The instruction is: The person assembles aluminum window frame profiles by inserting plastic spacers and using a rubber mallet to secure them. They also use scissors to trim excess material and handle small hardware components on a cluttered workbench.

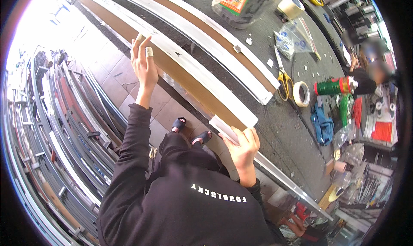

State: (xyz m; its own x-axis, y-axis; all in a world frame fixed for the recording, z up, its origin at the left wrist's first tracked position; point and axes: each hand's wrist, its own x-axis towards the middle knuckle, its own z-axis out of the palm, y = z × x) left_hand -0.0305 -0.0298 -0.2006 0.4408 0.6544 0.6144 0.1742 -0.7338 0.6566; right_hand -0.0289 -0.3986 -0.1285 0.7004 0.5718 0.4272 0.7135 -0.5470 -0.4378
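Note:
A long white profile with a brown face [189, 76] lies along the edge of the grey bench. My left hand [144, 65] is at its near edge, fingers stretched out, with pale tape around some fingertips. It grips nothing that I can see. My right hand [243, 148] is closed on the end of a whitish strip [223, 129] at the near end of this profile. A thin, shiny, see-through band [180, 90] runs along the profile's near side between my hands; whether it joins the strip I cannot tell. A second white and brown profile [234, 52] lies farther back, parallel to the first.
Scissors with yellow handles [284, 80], a tape roll [301, 94], a green and red can [334, 86] and a blue cloth [322, 123] lie on the bench's right. Long metal bars [81, 134] fill a rack at left. Other people are at far right and lower right.

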